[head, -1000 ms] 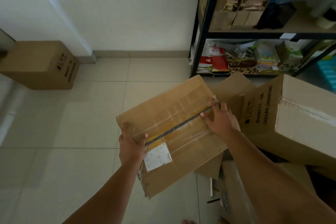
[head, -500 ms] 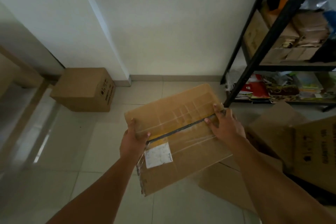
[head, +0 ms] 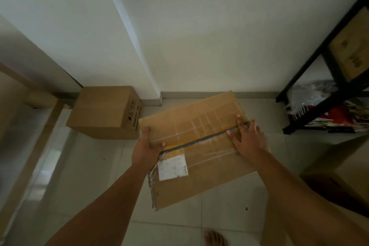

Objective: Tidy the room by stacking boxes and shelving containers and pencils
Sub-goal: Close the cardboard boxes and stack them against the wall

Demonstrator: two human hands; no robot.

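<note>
Taped box (head: 201, 144) long axis near-left to far-right. Left hand (head: 146, 151) pinches left edge; right hand (head: 250, 143) fingers (head: 239, 121) spread flat on top.

Your only view comes from the wide-angle camera on your head, facing forward and steeply down, near the cardboard box (head: 209, 171) and taking in the tiled floor (head: 89, 166) up to the white wall (head: 199, 36).

The label (head: 173, 167) is unreadable; the right edge crops the shelf (head: 319, 50).
</note>
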